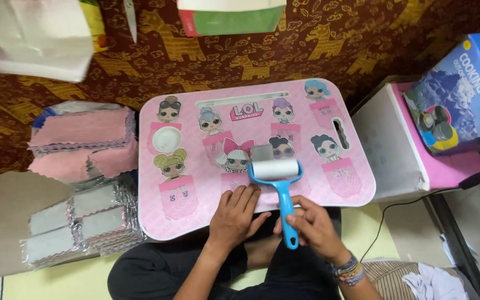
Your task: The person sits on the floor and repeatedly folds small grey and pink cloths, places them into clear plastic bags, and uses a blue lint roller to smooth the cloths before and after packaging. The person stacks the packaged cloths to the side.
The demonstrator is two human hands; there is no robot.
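One pink lap tray (195,216) with cartoon doll prints sat across my legs. On it lay a small grey cloth square (261,152), under my blue-handled lint roller (276,169).

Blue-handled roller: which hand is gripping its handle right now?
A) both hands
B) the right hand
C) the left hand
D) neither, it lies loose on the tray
B: the right hand is closed around the handle of the blue roller, while the left hand rests flat on the pink lap tray beside it.
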